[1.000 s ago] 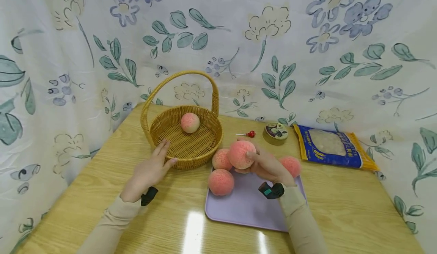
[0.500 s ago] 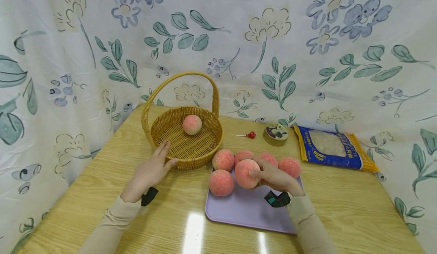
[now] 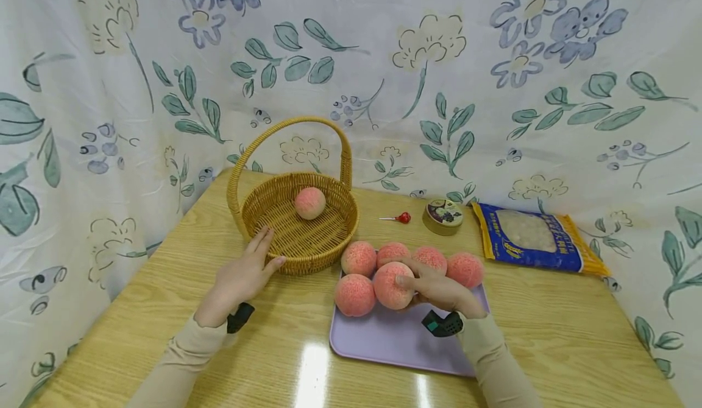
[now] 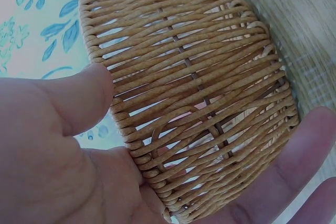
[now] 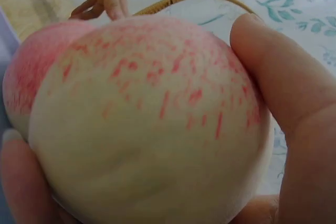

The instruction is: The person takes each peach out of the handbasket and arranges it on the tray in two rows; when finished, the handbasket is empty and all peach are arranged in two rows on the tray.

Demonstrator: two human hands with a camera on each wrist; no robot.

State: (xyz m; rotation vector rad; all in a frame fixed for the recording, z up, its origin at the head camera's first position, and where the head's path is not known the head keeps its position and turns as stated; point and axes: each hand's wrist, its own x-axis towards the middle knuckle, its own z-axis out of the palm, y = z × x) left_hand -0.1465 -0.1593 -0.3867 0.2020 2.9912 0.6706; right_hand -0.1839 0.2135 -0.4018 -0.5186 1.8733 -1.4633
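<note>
In the head view my right hand grips a pink peach low over the lilac tray. Its thumb lies along one side of the fruit; in the right wrist view the pale, red-flecked peach sits between thumb and fingers. Close beside it on the tray is another peach, with several more in a row behind. My left hand rests against the near left side of the wicker basket, fingers fairly straight. The left wrist view has its thumb touching the woven rim. One peach lies inside the basket.
Behind the tray are a red lollipop and a round tin. Farther right lies a blue and yellow food packet. The basket's tall arched handle rises above it. A floral curtain borders the table.
My right hand has brought its peach down and toward me, to the tray's front row, uncovering peaches behind. The peach in the basket has rolled slightly right. The left hand stays put.
</note>
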